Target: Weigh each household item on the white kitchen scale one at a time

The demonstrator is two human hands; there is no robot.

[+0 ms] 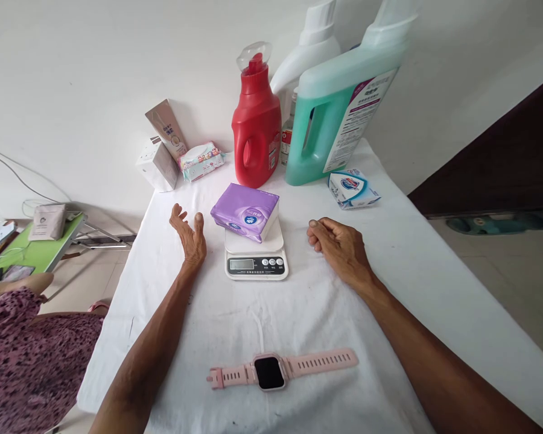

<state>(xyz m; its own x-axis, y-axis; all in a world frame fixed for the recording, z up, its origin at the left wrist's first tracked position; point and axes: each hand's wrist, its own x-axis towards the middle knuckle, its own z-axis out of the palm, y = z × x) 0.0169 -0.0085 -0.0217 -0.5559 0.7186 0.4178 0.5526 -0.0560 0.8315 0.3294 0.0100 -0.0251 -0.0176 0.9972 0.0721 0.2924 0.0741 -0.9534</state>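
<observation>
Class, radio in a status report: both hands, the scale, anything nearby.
Left hand open, empty, beside scale. Right hand loosely curled, empty, on cloth. Purple tissue pack sits on scale. Pink watch nearer.

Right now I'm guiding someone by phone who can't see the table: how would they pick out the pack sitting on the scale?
Start at the white-clothed table and find the small white kitchen scale at its middle, between the left hand and right hand. The purple tissue pack lies on its platform. It is the only purple thing, soft and wrapped, unlike the rigid red bottle behind.
</observation>
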